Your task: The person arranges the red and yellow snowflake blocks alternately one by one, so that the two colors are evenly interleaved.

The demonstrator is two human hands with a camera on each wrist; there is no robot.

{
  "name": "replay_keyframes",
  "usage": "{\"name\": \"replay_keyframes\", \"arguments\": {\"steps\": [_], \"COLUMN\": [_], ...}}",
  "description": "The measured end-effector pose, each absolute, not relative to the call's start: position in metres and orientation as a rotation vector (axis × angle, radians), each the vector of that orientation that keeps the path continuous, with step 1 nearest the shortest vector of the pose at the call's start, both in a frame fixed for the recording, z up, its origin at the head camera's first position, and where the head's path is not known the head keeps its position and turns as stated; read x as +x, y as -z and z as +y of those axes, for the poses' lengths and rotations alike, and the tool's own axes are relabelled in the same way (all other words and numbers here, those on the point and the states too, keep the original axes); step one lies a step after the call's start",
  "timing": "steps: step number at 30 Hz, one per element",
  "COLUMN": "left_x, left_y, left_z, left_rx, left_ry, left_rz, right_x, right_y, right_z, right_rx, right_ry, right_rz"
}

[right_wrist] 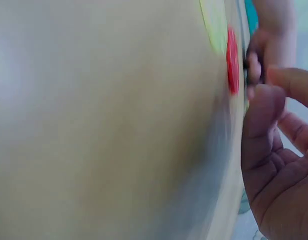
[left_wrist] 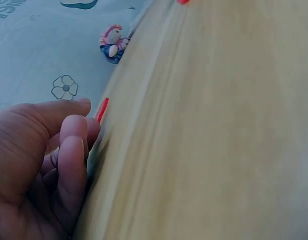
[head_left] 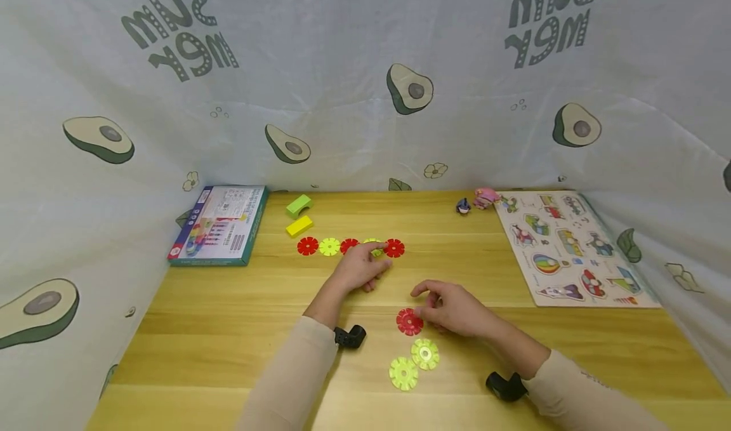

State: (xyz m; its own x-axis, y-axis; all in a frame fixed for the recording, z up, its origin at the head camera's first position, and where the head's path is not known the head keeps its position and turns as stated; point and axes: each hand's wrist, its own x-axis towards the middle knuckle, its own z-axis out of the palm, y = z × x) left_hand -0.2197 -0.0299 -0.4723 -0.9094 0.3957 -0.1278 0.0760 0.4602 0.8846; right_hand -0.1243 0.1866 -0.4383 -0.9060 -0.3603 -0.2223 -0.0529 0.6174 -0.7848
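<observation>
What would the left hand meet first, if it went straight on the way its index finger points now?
The left hand would probably meet the red disc just past its index fingertip; whether they touch, the head view leaves unclear.

Box [head_left: 219, 226] at far left corner of bench [head_left: 228, 329]; two blocks [head_left: 299, 226] right of it. Disc row [head_left: 329, 247] before the blocks; three loose discs [head_left: 409, 322] nearer front edge. Figurines [head_left: 487, 198] at far edge, left of puzzle [head_left: 571, 250].
</observation>
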Motion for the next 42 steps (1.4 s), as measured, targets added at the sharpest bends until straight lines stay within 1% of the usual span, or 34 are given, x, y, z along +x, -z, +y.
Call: {"name": "replay_keyframes", "arguments": {"steps": [8,16,28,42], "left_x": [-0.232,-0.231,-0.229,-0.230], "left_y": [0.471,0.473,0.471,0.472], "left_z": [-0.014,-0.002,0.002,0.002], "left_rx": [0.335,0.287,0.228,0.241], "left_ry": [-1.536,-1.455,-1.359,-1.346], "left_rz": [2.244,2.352,2.424,2.437], "right_x": [-0.085,-0.064,-0.061,-0.065], "right_y": [0.438,0.440,0.443,0.444], "right_z": [0.178,0.172,0.167,0.163], "right_rx": [-0.541,-0.654,-0.725,-0.744], "right_ry": [1.079,0.990,0.846,0.899], "right_rz": [2.417,2.381,2.466,2.464]}}
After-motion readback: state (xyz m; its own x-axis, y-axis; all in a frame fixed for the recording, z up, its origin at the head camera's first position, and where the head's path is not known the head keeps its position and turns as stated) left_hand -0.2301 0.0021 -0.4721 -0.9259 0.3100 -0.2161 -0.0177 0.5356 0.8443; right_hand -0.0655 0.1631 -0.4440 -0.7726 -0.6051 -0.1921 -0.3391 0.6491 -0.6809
